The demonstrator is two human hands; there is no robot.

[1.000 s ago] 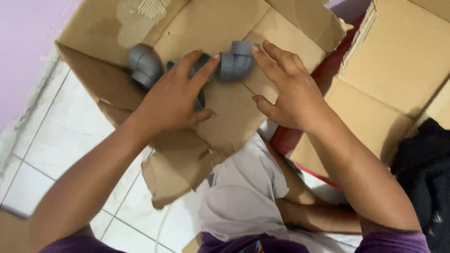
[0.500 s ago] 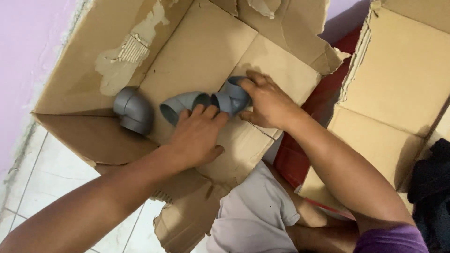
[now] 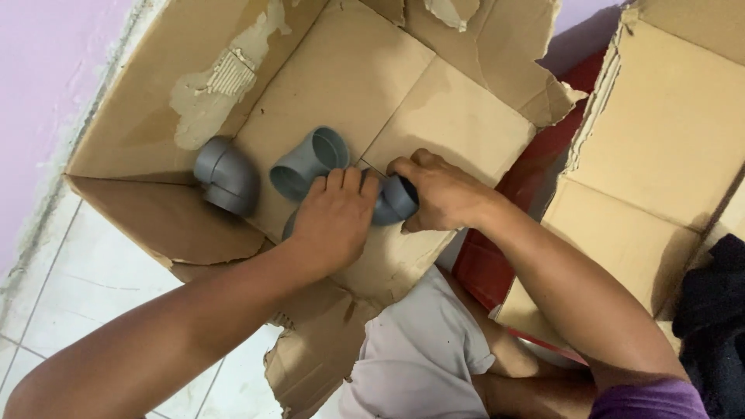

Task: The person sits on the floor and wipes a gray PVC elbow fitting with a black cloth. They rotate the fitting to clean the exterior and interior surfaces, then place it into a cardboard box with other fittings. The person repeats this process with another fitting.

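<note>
Both hands inside torn cardboard box (image 3: 458, 116), flaps ragged, corrugated layer showing. Right hand (image 3: 438, 190) curled tight around smooth grey plastic pipe elbow (image 3: 396, 203) on box floor. Left hand (image 3: 334, 221) loosely cupped, fingertips touching same elbow and bent fitting (image 3: 306, 163) beside it (grip unclear). Third elbow (image 3: 226, 177) sits apart in box corner. White tile floor (image 3: 85, 287) below.

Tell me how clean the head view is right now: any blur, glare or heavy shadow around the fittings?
Head view: sharp, with even, soft indoor light and no glare; the grey plastic pipe elbows read clearly; the left hand and right hand partly cover the fitting between them; soft shadow along the torn brown cardboard box wall by the far-left elbow.
</note>
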